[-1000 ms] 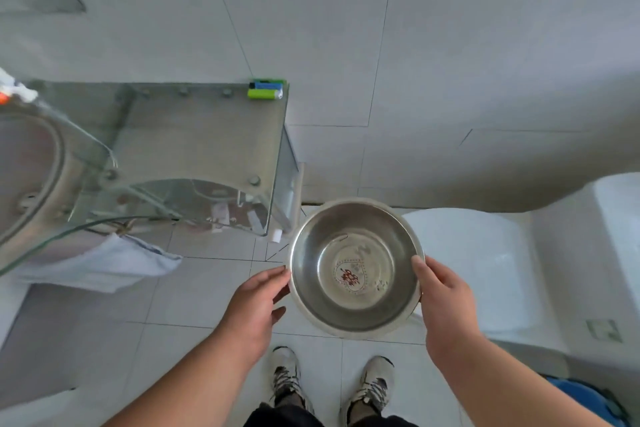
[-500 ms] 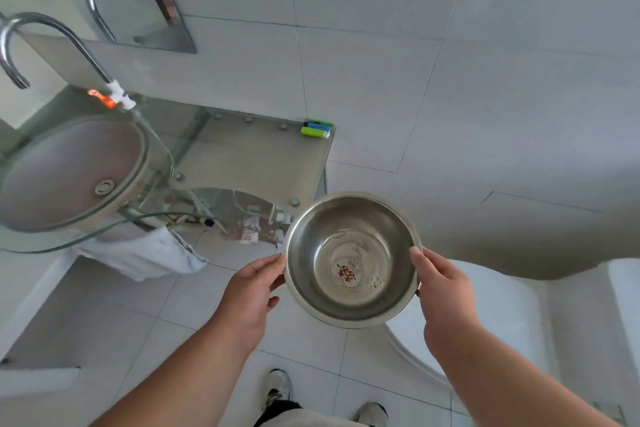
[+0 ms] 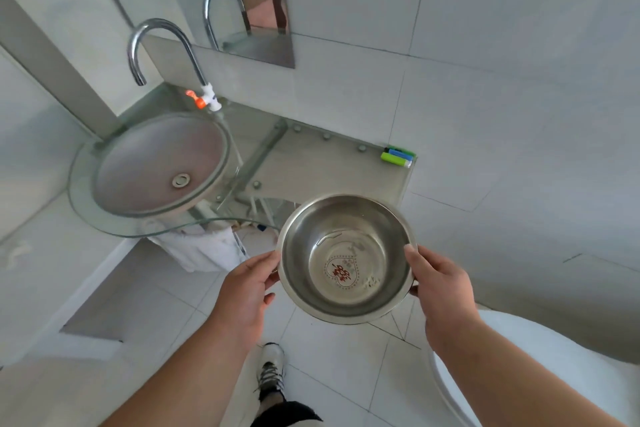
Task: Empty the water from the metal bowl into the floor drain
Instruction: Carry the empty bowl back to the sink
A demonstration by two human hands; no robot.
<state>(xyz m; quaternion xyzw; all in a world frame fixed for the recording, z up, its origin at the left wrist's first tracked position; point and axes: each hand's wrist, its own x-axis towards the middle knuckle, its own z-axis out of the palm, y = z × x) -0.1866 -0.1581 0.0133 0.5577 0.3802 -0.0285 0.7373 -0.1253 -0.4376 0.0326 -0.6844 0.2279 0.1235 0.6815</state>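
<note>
- Metal bowl point(image 3: 346, 258) held level above the floor tiles, beside the glass sink point(image 3: 152, 166).
- Left hand point(image 3: 247, 291) and right hand point(image 3: 438, 288) pinch opposite rims, fingers closed.
- Judged stiff, light, slick when wet; rim grip suits tipping.
- Floor drain not visible.

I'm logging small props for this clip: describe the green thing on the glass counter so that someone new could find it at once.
Start at the round glass basin under the curved tap and follow the glass counter rightward to its far corner at the wall. The small green tube lies there on its side beside a blue one. They are the only bright-coloured items on the counter.
</note>
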